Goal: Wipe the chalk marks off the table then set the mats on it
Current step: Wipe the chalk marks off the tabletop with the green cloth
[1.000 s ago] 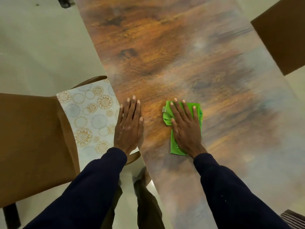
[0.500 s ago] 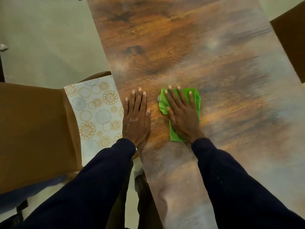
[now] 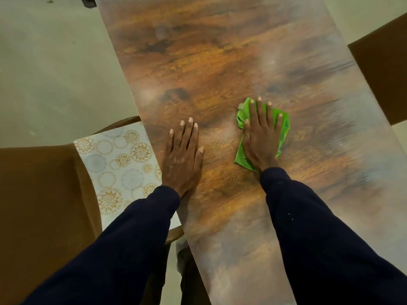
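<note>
A patterned mat (image 3: pixel 119 164) lies on the chair (image 3: pixel 44 194). My right hand (image 3: pixel 261 139) presses spread fingers on the green cloth (image 3: pixel 284 128) against the table (image 3: pixel 220 62); my left hand (image 3: pixel 182 159) rests flat beside it, fingers together.

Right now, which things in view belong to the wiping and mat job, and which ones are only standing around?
Belongs to the job: green cloth under the right hand; table, left hand flat on it; patterned mat waiting on the chair seat.
Not part of it: chair; brown panel at upper right.
</note>
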Motion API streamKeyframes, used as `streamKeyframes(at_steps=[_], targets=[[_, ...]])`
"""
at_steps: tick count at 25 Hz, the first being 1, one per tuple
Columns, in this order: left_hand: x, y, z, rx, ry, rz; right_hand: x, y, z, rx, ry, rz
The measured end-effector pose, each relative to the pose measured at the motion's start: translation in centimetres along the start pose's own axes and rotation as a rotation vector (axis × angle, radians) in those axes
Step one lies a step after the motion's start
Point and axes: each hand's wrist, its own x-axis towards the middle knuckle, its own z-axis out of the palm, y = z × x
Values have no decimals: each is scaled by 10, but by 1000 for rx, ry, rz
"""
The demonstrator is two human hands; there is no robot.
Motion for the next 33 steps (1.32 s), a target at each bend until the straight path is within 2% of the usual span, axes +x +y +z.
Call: streamKeyframes(at_steps=[2,5,7,10,15,18,21,27,31,33], targets=[[4,-3,-3,-14,-13,7,6,-26,3,8,7,-44],[2,0,-6,-7,-20,-9,-35,-53,4,17,-31,-154],[0,4,-10,-13,-25,-28,-71,-47,-2,52,-73,-211],[2,4,-13,-5,-37,-14,-103,-10,-14,47,-102,-190],[36,-9,-8,27,-33,69,-38,28,-15,-3,-18,26],[58,-21,0,26,-21,79,22,12,-2,-17,14,50],[65,-31,0,54,-13,43,42,-25,4,-9,15,11],[44,-39,-13,19,0,-8,-51,-71,4,73,-60,-152],[12,-20,-15,-8,-52,67,-112,-33,-8,65,-114,-202],[0,-14,-15,4,-76,152,-111,-10,-13,49,-89,-115]])
